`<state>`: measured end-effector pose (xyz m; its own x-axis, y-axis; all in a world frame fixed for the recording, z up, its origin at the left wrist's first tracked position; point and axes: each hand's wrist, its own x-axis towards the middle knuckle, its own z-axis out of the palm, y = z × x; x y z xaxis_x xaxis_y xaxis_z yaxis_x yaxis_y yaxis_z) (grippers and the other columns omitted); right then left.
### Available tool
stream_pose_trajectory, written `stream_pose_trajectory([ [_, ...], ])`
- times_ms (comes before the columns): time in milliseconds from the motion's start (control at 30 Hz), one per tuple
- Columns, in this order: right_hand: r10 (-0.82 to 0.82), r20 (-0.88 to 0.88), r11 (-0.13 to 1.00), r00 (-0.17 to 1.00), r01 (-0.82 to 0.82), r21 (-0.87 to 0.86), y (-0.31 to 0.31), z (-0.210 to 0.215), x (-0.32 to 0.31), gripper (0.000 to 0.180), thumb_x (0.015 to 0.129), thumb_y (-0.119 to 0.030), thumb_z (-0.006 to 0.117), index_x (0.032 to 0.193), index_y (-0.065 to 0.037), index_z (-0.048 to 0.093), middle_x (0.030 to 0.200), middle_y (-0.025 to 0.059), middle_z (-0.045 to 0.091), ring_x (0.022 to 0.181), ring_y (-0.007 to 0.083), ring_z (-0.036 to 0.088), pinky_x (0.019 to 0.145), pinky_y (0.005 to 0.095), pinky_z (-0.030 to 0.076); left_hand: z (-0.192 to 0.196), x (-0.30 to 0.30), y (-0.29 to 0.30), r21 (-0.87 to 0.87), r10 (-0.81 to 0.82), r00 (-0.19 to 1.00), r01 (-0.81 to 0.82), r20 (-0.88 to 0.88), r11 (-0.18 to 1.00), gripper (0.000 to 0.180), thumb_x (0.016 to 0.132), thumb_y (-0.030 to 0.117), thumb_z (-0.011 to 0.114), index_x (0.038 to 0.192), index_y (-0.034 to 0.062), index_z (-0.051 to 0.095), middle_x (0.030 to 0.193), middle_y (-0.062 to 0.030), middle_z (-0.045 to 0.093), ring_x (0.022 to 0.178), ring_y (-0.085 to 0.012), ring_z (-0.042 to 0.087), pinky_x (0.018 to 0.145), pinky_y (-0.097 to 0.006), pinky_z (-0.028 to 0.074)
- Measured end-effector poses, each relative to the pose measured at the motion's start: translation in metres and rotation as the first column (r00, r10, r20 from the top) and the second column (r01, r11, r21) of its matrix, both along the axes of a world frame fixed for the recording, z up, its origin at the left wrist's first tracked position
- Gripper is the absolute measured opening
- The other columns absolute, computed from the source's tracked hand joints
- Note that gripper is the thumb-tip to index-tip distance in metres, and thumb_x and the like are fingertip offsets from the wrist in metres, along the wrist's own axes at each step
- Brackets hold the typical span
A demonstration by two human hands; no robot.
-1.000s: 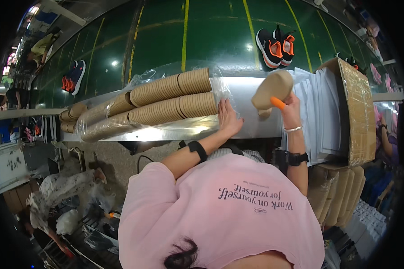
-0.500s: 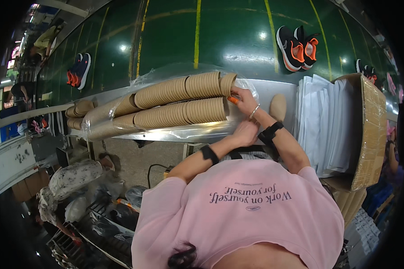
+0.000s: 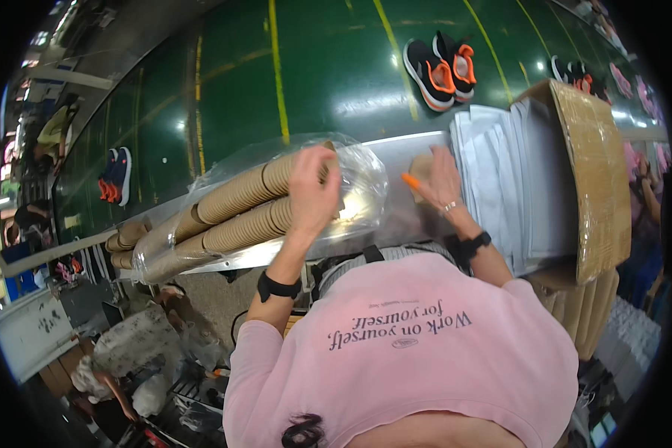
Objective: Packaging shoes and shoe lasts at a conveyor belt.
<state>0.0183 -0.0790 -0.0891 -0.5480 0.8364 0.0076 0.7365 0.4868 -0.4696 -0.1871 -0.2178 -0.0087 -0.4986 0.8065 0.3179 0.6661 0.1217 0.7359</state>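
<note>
My left hand [image 3: 313, 190] is clamped on the clear plastic bag [image 3: 351, 187] of stacked brown paper cups [image 3: 239, 209] lying on the metal ledge [image 3: 396, 216]; my right hand [image 3: 439, 179], well apart, grips an orange-tipped tool [image 3: 411, 181] beside the white sheets [image 3: 500, 179].

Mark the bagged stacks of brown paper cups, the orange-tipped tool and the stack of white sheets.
Stacks of brown paper cups [image 3: 239, 213], head view, middle of the rows.
Orange-tipped tool [image 3: 411, 181], head view, orange end.
Stack of white sheets [image 3: 500, 179], head view, top sheet.

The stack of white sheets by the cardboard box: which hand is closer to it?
Right. The right hand lies just beside the white sheets; the left hand rests on the bagged brown cups, farther off.
</note>
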Motion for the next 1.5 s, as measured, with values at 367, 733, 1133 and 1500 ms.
stream_pose_trajectory([
  [367, 0.082, -0.092, 0.997, 0.992, -0.081, 0.013, 0.014, -0.081, 0.082, 0.08, 0.063, -0.026, 0.075, 0.128, 0.003, 0.039, 0.113, 0.0205, 0.054, 0.103, 0.035, 0.054, 0.09, 0.0408, 0.043, -0.009, 0.084, -0.004, -0.003, -0.244, 0.968, 0.245, 0.06, 0.97, 0.023, 0.071, 0.006, 0.062, 0.092, 0.0023, 0.055, 0.093, -0.014, 0.055, 0.093, -0.0311, 0.054, 0.082, -0.038, 0.044],
  [733, 0.422, -0.736, 0.582, 0.53, -0.781, -0.229, -0.046, 0.107, -0.072, 0.081, 0.065, -0.007, 0.074, 0.134, -0.004, 0.033, 0.121, 0.0119, 0.047, 0.106, 0.0206, 0.049, 0.079, 0.0321, 0.047, 0.022, 0.07, -0.047, 0.132, 0.038, 0.651, -0.21, 0.758, 0.969, 0.049, 0.091, 0.017, 0.057, 0.129, -0.004, 0.034, 0.113, -0.0095, 0.053, 0.103, -0.0125, 0.052, 0.085, -0.028, 0.046],
  [1133, 0.672, -0.614, 0.47, 0.413, -0.879, -0.076, -0.105, 0.149, -0.224, 0.037, 0.07, 0.003, 0.063, 0.106, -0.002, 0.057, 0.09, 0.0065, 0.059, 0.078, 0.0138, 0.056, 0.066, 0.0238, 0.044, 0.063, -0.166, -0.273, 0.494, 0.456, 0.78, -0.625, 0.429, 0.604, 0.032, 0.086, 0.006, 0.055, 0.117, -0.0012, 0.048, 0.104, -0.0056, 0.057, 0.093, -0.0111, 0.055, 0.079, -0.026, 0.047],
  [1500, 0.63, -0.739, -0.109, 0.24, -0.914, -0.39, -0.293, 0.114, -0.54, 0.035, 0.075, -0.003, 0.071, 0.108, -0.001, 0.06, 0.094, 0.0044, 0.063, 0.077, 0.0079, 0.054, 0.066, 0.021, 0.046, 0.047, -0.361, -0.379, 0.157, 0.05, 0.831, -0.163, 0.554, 0.974, 0.039, 0.083, 0.008, 0.062, 0.117, 0.0004, 0.044, 0.102, -0.003, 0.054, 0.095, -0.011, 0.051, 0.082, -0.026, 0.043],
])
